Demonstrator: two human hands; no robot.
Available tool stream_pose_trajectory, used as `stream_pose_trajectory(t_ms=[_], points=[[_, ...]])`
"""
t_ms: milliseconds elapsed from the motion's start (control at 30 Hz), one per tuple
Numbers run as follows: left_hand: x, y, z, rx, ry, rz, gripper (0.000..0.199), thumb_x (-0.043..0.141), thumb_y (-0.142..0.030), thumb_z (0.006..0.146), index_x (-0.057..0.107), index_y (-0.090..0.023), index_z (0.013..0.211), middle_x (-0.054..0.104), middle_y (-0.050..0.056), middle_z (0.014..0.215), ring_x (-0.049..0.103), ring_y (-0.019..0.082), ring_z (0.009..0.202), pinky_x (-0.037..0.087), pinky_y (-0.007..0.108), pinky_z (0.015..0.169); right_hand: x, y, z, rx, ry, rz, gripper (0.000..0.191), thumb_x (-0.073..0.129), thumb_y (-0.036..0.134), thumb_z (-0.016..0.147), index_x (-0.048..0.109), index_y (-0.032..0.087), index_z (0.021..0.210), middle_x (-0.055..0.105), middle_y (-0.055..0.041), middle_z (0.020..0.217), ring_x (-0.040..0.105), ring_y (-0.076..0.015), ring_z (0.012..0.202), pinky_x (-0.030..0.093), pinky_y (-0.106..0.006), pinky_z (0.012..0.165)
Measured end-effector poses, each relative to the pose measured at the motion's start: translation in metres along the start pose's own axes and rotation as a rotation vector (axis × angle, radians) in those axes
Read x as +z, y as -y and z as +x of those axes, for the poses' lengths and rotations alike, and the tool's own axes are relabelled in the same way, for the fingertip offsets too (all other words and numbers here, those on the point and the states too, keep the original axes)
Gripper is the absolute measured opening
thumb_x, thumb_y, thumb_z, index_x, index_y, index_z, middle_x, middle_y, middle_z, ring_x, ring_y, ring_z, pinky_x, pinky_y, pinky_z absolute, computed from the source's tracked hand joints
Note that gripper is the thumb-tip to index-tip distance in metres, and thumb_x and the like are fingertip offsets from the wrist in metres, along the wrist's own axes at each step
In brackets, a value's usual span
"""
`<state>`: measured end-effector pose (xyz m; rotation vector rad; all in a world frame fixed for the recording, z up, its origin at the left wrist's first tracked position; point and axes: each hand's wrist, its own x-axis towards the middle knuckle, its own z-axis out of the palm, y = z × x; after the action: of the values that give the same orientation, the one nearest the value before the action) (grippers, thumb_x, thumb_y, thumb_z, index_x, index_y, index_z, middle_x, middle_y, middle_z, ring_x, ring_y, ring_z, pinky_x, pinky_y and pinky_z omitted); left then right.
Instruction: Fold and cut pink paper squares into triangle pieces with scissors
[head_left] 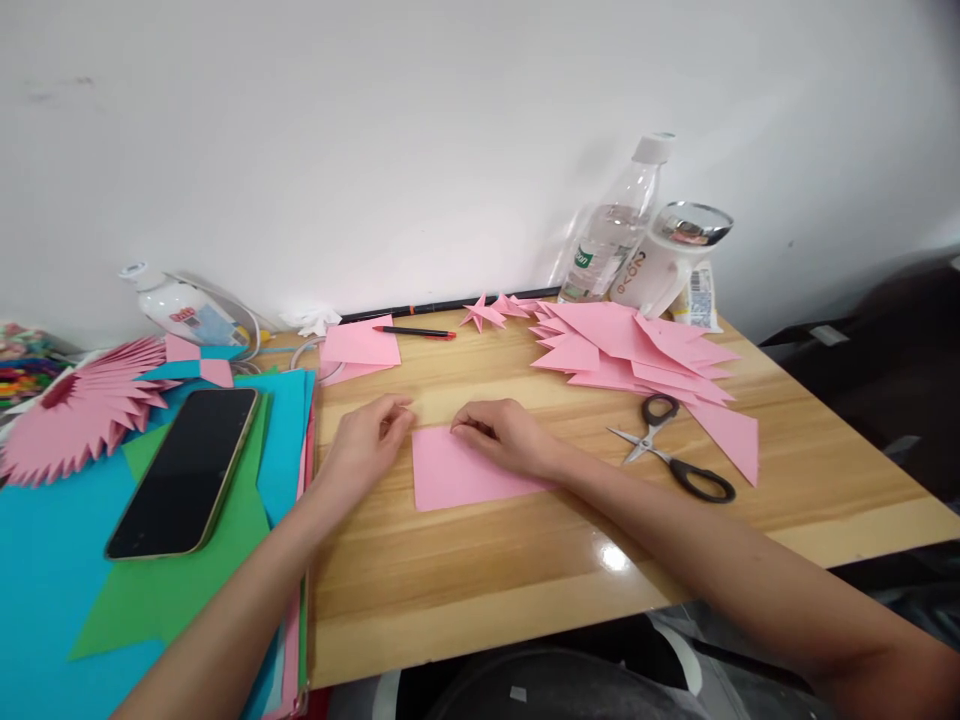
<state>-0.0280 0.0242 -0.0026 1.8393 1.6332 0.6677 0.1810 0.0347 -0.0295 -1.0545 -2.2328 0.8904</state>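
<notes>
A plain pink sheet of paper (457,485) lies flat on the wooden table in front of me. My right hand (499,432) rests over its upper part, thumb and fingers pinched at the far edge; the forearm covers the sheet's right end. Just off the sheet's far left corner is my left hand (373,430), its fingers curled in towards the thumb, and I see nothing held there. To the right of the paper lie scissors (651,440) with black handles, blades partly apart. Behind them spreads a pile of folded pink paper pieces (630,345), with one pink triangle (731,440) sticking out.
A phone (184,475) lies on green and blue paper at left, beside a pleated pink paper fan (90,410). Along the wall stand a white bottle (180,305), a pen (414,332) on pink paper, small pink stars (484,313), a water bottle (611,235) and a mug (664,265).
</notes>
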Motion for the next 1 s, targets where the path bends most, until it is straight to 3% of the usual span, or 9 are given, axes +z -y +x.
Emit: stream_pose_trajectory(t_ms=[167, 267, 400, 533, 667, 800, 933, 1000], points=[[0.003, -0.008, -0.009, 0.01, 0.123, -0.126, 0.031, 0.05, -0.031, 0.081, 0.058, -0.015, 0.106, 0.072, 0.008, 0.083, 0.067, 0.024, 0.084, 0.05, 0.039, 0.078, -0.001, 0.002, 0.0, 0.002, 0.01, 0.011, 0.018, 0.048, 0.021, 0.089, 0.064, 0.015, 0.085, 0.067, -0.0034, 0.081, 0.057, -0.0119, 0.07, 0.039, -0.022, 0.066], [0.003, -0.012, -0.011, -0.05, 0.148, -0.396, 0.031, 0.057, -0.036, 0.079, 0.057, -0.015, 0.102, 0.07, 0.005, 0.079, 0.067, 0.021, 0.08, 0.05, 0.037, 0.077, 0.0, 0.002, -0.001, 0.045, 0.0, 0.081, 0.017, 0.049, 0.024, 0.089, 0.063, 0.015, 0.087, 0.065, -0.0016, 0.076, 0.054, -0.0107, 0.065, 0.039, -0.021, 0.061], [0.003, -0.01, -0.009, -0.258, 0.085, -0.804, 0.039, 0.07, -0.036, 0.07, 0.058, -0.014, 0.1, 0.067, 0.004, 0.083, 0.066, 0.017, 0.073, 0.052, 0.033, 0.071, 0.001, 0.0, -0.002, 0.077, 0.003, 0.175, 0.019, 0.059, 0.028, 0.082, 0.058, 0.016, 0.097, 0.062, 0.0012, 0.073, 0.051, -0.009, 0.059, 0.04, -0.02, 0.057], [0.003, -0.006, -0.005, -0.359, 0.004, -0.97, 0.037, 0.076, -0.028, 0.065, 0.061, -0.011, 0.094, 0.068, 0.005, 0.08, 0.065, 0.014, 0.07, 0.052, 0.029, 0.07, 0.002, -0.002, -0.002, 0.053, 0.041, 0.16, 0.039, 0.067, 0.029, 0.077, 0.055, 0.016, 0.112, 0.062, 0.0026, 0.073, 0.05, -0.0082, 0.056, 0.04, -0.02, 0.057], [0.006, -0.006, -0.006, -0.28, 0.095, -0.862, 0.033, 0.077, -0.031, 0.065, 0.066, -0.012, 0.091, 0.07, 0.005, 0.076, 0.064, 0.014, 0.067, 0.051, 0.029, 0.069, 0.001, -0.001, -0.002, 0.04, 0.028, 0.113, 0.037, 0.064, 0.027, 0.078, 0.059, 0.015, 0.113, 0.062, 0.002, 0.072, 0.05, -0.008, 0.056, 0.04, -0.02, 0.058], [0.008, -0.015, -0.011, -0.129, 0.206, -0.635, 0.027, 0.076, -0.031, 0.065, 0.072, -0.016, 0.087, 0.073, 0.005, 0.09, 0.065, 0.018, 0.085, 0.05, 0.03, 0.081, 0.0, 0.0, -0.002, 0.039, 0.023, 0.138, 0.023, 0.06, 0.025, 0.08, 0.062, 0.016, 0.101, 0.062, 0.0019, 0.071, 0.051, -0.0082, 0.058, 0.039, -0.02, 0.058], [0.007, -0.02, -0.015, -0.089, 0.203, -0.548, 0.03, 0.067, -0.039, 0.073, 0.072, -0.017, 0.094, 0.072, 0.006, 0.087, 0.063, 0.017, 0.077, 0.051, 0.03, 0.07, 0.001, -0.002, -0.002, 0.07, 0.01, 0.231, 0.016, 0.063, 0.024, 0.077, 0.06, 0.015, 0.09, 0.061, 0.0024, 0.068, 0.05, -0.0076, 0.056, 0.039, -0.019, 0.055], [0.006, -0.019, -0.015, -0.053, 0.251, -0.522, 0.029, 0.07, -0.037, 0.071, 0.073, -0.017, 0.092, 0.07, 0.005, 0.083, 0.061, 0.016, 0.072, 0.05, 0.028, 0.065, 0.001, -0.002, -0.002, 0.072, 0.018, 0.294, 0.014, 0.063, 0.021, 0.076, 0.06, 0.015, 0.088, 0.061, 0.0023, 0.068, 0.051, -0.0075, 0.056, 0.039, -0.019, 0.055]])
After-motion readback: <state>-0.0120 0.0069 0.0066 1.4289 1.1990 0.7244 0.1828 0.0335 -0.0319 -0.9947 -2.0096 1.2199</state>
